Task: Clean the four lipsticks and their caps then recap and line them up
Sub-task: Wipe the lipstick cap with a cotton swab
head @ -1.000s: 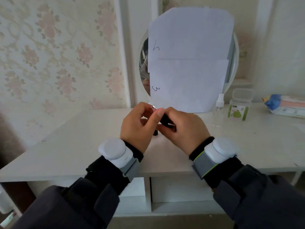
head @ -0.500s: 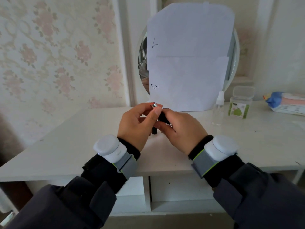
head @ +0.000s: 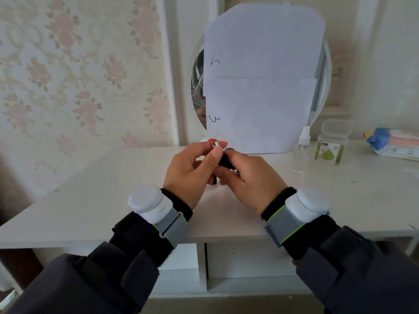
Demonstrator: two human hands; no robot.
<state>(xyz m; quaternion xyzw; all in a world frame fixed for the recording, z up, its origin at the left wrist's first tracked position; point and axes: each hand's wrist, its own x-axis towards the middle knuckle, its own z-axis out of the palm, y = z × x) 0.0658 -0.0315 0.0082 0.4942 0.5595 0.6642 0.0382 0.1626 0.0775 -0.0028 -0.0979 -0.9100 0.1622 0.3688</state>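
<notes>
The left hand (head: pixel 188 171) pinches the light, slick lipstick (head: pixel 214 145) by its metal collar, safest away from the soft bullet, while the right hand (head: pixel 247 177) beside it grips the cap (head: pixel 224 159).

dark sleeves (head: pixel 95 275), white wrist trackers (head: pixel 148 201)

The lipstick (head: pixel 214 145) shows a shiny silver metal collar under an orange-red, waxy tip; its cap (head: pixel 224 158) looks like matt black plastic. The bench (head: pixel 113 189) is smooth, matt white board. At 12 o'clock, dull white paper (head: pixel 260 75) covers a glossy mirror (head: pixel 198 87). At 2 o'clock stand a clear plastic spray bottle (head: pixel 301 152) and a translucent plastic box (head: pixel 332 143).
</notes>
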